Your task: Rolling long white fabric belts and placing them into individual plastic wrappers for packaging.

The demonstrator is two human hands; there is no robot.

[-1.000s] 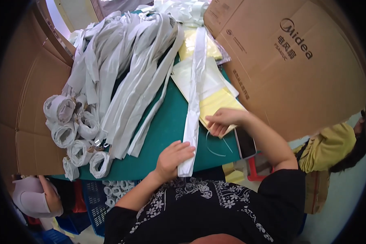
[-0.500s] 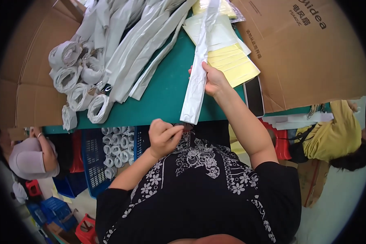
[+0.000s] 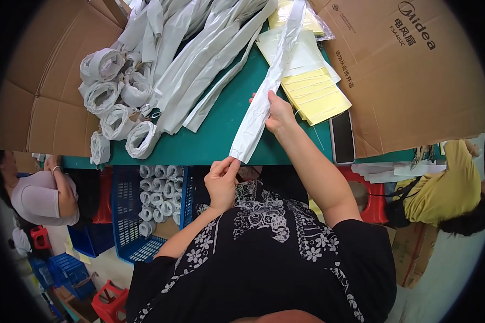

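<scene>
A long, flat white strip (image 3: 257, 112), wrinkled like folded paper or thin plastic, runs from the far side of the green table (image 3: 199, 148) to its near edge. My right hand (image 3: 280, 112) grips it partway along, thumb on top and fingers behind. At the near end, my left hand (image 3: 221, 182) pinches the strip's corner between thumb and fingers. Several similar white strips (image 3: 202, 64) lie in a heap to the left. Beside them, rolled white coils (image 3: 141, 140) are stacked near the table edge.
Yellow sheets (image 3: 319, 99) and a dark phone-like slab (image 3: 342, 137) lie right of the strip. Cardboard (image 3: 404, 91) stands on both sides. Below the table, a blue crate (image 3: 125, 215) holds several white coils. Seated people are at left and right, by red stools (image 3: 110, 302).
My left hand has moved up and right and taken the strip's near end. That end has swung left, tilting the strip. The whole view has shifted slightly.
</scene>
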